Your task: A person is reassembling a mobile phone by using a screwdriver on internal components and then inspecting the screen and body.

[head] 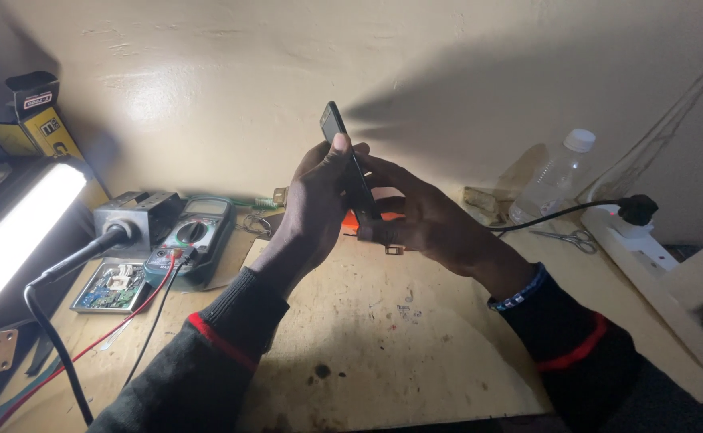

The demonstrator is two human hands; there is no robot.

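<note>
1. Above the middle of the wooden bench (351, 337), a dark phone (350, 164) is held up edge-on between both hands, tilted so that its top end leans toward the wall (416, 56).
2. It is clamped by the left hand (315, 204), whose thumb is pressed against its near edge and whose fingers are wrapped behind it; the lower end is cupped and closed on by the right hand (424, 220).
3. As a judgement, the phone is best kept steady by a grip on its edges alone, so that the screen is not squeezed or bent.
4. It would be well kept turned toward the lamp (15, 232) at the left, since the side facing the hands lies in shadow.
5. It is better held low over the bench, so that anything that slips is caught by the wood rather than lost among the meter (191, 232), its red and black leads (127, 317) and the open circuit board (115, 287).
6. Which face of the phone is turned where cannot be told, as only its thin edge is shown.
7. An orange thing (351, 222) behind the hands is mostly hidden, and its kind cannot be made out.
8. A small metal piece (394, 250) under the right hand is too small to name.
9. At the right, a clear bottle (556, 176), scissors (572, 238) and a white power strip (656, 256) with a black plug are seen; the strip is cut off by the picture's edge.
</note>
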